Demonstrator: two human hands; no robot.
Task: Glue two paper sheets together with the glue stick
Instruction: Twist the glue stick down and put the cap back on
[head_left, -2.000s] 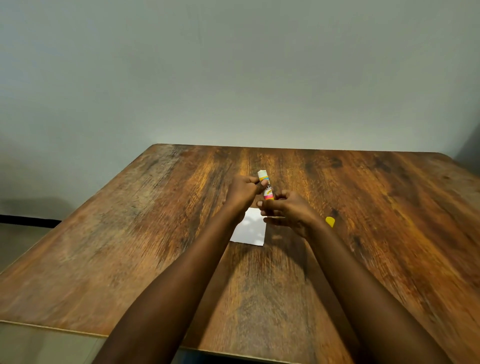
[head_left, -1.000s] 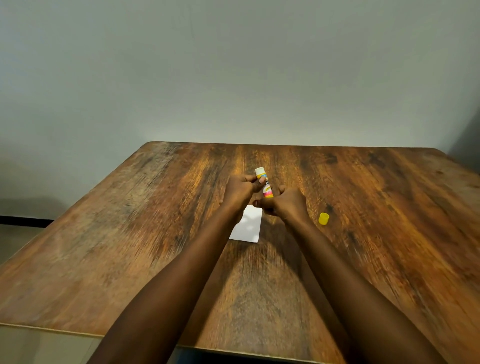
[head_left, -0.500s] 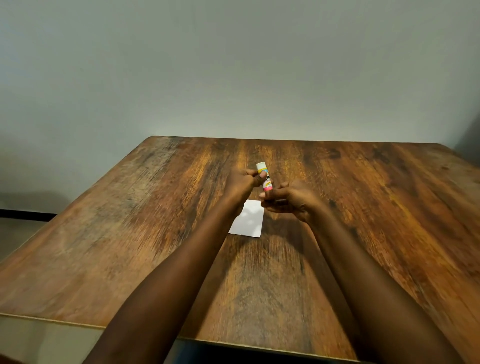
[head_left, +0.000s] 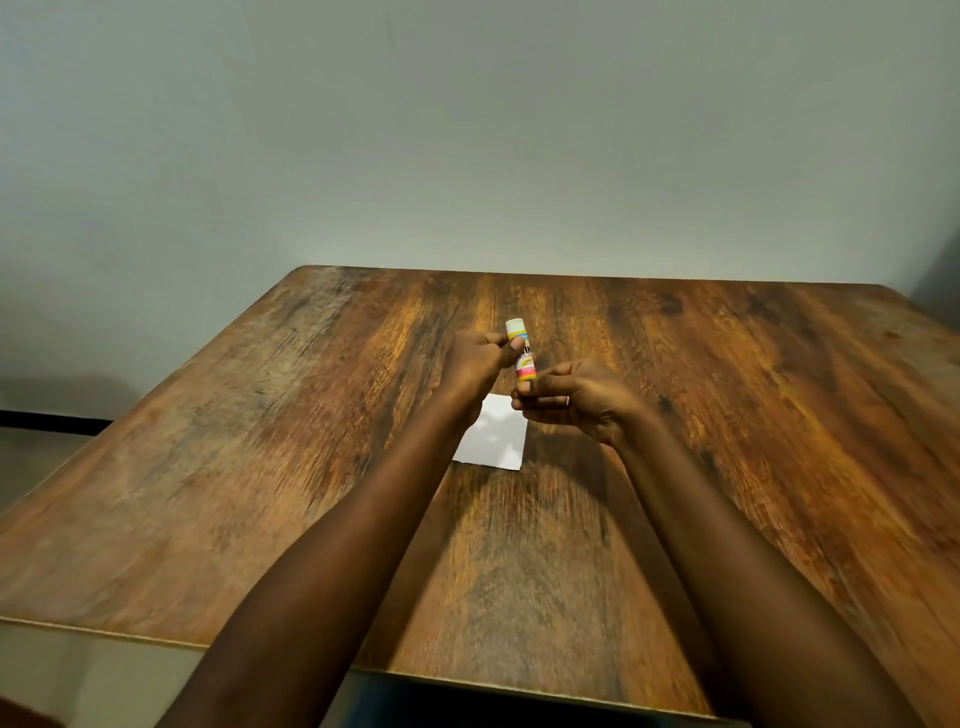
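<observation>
While both hands hover over the surface (head_left: 322, 467), the left hand (head_left: 475, 361) has its fingers curled tight around the upper barrel of the glue stick (head_left: 521, 351), held upright, and the right hand (head_left: 576, 402) pinches its base. White paper (head_left: 493, 434) lies flat right below. Looks like winding the glue up, so I'd twist slowly, only a little out, or it smears and snaps.
</observation>
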